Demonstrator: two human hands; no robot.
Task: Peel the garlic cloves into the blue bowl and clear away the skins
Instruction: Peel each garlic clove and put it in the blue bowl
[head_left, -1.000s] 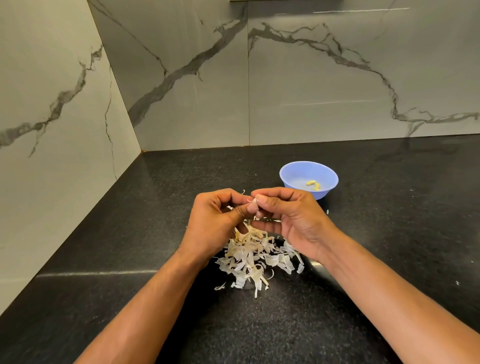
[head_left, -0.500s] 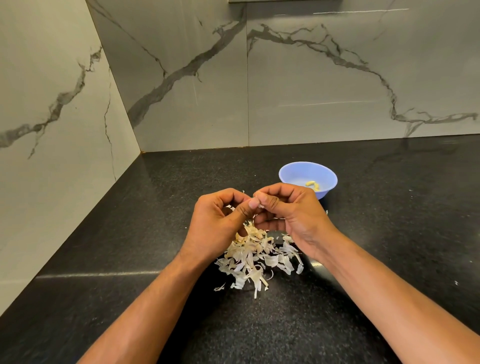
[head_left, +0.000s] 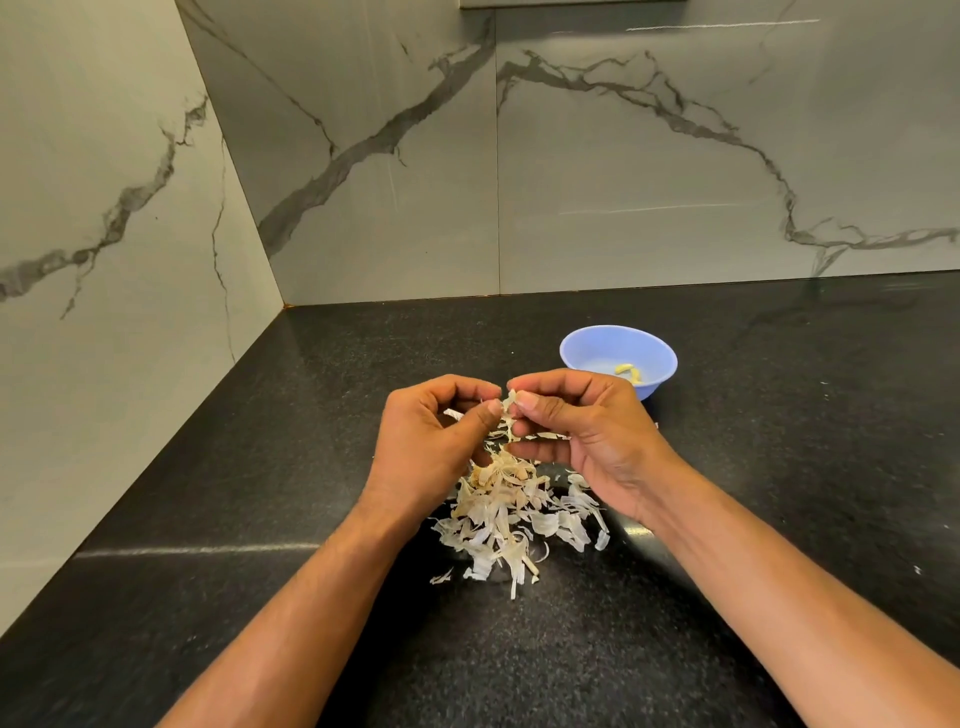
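Head view: left hand (head_left: 431, 441) and right hand (head_left: 587, 436) each grip a papery, whitish garlic clove (head_left: 509, 408), pinching it.

Clove (head_left: 510, 402) mostly behind fingertips (head_left: 524, 399)

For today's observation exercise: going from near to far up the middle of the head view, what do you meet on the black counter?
Pile of garlic skins → the two hands pinching a garlic clove, left hand and right hand → blue bowl holding peeled cloves → marble wall.
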